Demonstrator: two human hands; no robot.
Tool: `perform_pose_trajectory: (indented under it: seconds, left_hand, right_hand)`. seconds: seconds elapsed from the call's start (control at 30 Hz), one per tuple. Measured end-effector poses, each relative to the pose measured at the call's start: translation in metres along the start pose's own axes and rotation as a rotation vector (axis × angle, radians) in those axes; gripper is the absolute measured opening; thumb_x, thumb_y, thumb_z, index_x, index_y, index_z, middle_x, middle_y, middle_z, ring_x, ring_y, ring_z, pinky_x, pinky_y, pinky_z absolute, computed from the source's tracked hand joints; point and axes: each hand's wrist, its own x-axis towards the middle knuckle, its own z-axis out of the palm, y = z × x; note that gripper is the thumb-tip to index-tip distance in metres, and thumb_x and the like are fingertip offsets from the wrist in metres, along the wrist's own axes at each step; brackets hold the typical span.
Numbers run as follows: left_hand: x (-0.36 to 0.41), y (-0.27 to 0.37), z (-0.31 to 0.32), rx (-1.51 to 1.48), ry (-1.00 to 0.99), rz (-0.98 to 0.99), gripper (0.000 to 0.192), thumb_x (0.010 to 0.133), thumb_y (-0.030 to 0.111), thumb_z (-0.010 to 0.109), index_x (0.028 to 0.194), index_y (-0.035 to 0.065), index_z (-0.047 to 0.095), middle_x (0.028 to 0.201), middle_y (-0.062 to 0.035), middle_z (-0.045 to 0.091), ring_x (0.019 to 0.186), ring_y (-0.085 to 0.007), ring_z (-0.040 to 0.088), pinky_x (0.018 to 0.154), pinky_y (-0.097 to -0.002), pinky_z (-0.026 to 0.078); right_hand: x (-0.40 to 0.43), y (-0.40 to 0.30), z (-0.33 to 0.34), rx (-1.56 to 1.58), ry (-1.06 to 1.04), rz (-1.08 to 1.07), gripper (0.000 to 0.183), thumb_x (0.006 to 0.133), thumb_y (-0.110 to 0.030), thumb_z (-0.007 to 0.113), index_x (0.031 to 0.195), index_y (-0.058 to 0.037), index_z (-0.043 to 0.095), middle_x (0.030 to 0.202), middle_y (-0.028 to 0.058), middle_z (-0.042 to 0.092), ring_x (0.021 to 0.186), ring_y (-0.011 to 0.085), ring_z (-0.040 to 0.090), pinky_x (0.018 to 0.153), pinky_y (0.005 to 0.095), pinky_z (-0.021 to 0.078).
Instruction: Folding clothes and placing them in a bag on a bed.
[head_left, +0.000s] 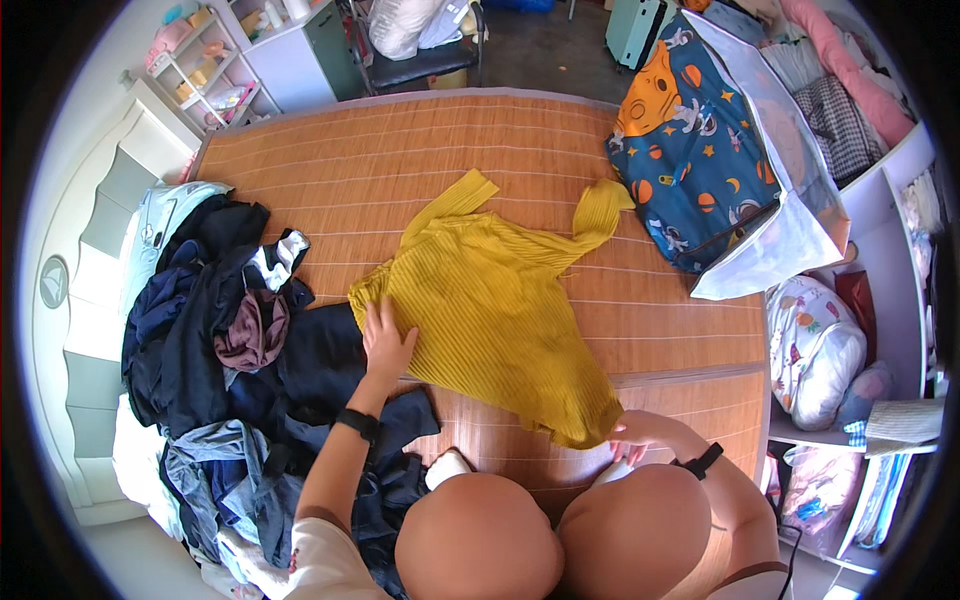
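A mustard-yellow ribbed knit sweater (480, 300) lies spread on a bamboo mat (337, 165), one sleeve bent at the upper left and the other reaching to the upper right. My left hand (388, 341) rests on the sweater's left edge with its fingers spread. At the sweater's lower right corner, my right hand (634, 433) has its fingertips on the fabric and pinches the edge. Both wrists wear black bands. My bare knees are just below the sweater.
A heap of dark clothes (202, 322) and jeans (225, 465) fills the left side. An open storage bag with an astronaut print (697, 150) stands at the upper right. Shelves (892, 225) with clothes and bags line the right. A chair (420, 71) stands beyond the mat.
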Motion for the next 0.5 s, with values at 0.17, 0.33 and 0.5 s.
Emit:
perform_pose_trajectory:
  seconds: [0.17, 0.33, 0.5]
  left_hand:
    - [0.019, -0.036, 0.009, -0.186, 0.182, -0.017, 0.071, 0.084, 0.028, 0.063, 0.14, 0.0044, 0.025, 0.132, -0.0261, 0.037, 0.112, -0.0407, 0.044, 0.094, -0.0441, 0.039]
    - [0.044, -0.055, -0.018, -0.36, -0.111, -0.221, 0.05, 0.081, 0.021, 0.066, 0.123, 0.0074, 0.044, 0.111, -0.0193, 0.049, 0.1, -0.0364, 0.051, 0.077, -0.0392, 0.047]
    - [0.021, -0.025, -0.035, 0.057, -0.023, 0.205, 0.012, 0.072, 0.013, 0.067, 0.076, 0.0072, 0.056, 0.092, -0.0095, 0.051, 0.088, -0.0311, 0.05, 0.072, -0.0405, 0.042]
  right_hand:
    - [0.044, -0.024, -0.045, -0.433, 0.663, -0.389, 0.025, 0.092, -0.028, 0.049, 0.097, -0.006, 0.058, 0.09, 0.0124, 0.065, 0.08, 0.0243, 0.064, 0.069, 0.0358, 0.0516]
    - [0.062, -0.126, -0.068, -0.344, 0.896, -0.814, 0.038, 0.087, -0.022, 0.054, 0.122, -0.0084, 0.045, 0.122, 0.0181, 0.05, 0.112, 0.0326, 0.05, 0.092, 0.0419, 0.0417]
    - [0.096, -0.168, -0.101, -0.764, 1.015, -0.712, 0.053, 0.089, -0.025, 0.052, 0.136, -0.0102, 0.033, 0.147, 0.0134, 0.023, 0.135, 0.0327, 0.024, 0.106, 0.0439, 0.0294]
